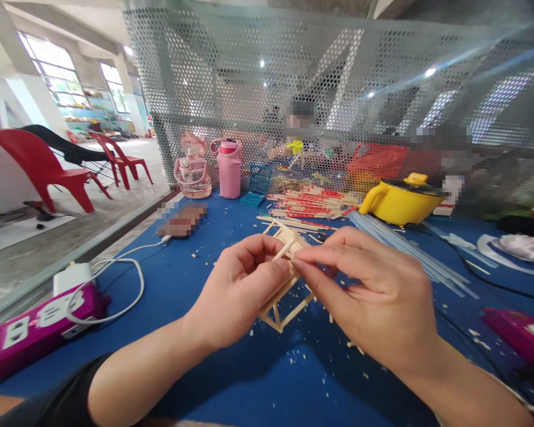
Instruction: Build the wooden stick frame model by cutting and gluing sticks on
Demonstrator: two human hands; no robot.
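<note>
My left hand (249, 284) is closed round a small frame model of pale wooden sticks (281, 325), its thumb and fingers pressed on the upper part. Opposite it, my right hand (374, 284) pinches at the model's top with thumb and forefinger, close to the left thumb tip. Whether a small separate piece sits in that pinch is hidden by the fingers. Part of the model shows below and behind the hands, held just over the blue tabletop (196, 356). Beyond it lies a pile of wooden sticks with red ends (311, 203).
Pink bottle (229, 169), clear jug (194, 172) and teal holder (257, 187) stand before a perforated metal screen (231, 77). A yellow pot (403, 201) and translucent glue sticks (418, 255) are right. Purple power strips (40, 326) and cables flank me. People sit behind the screen.
</note>
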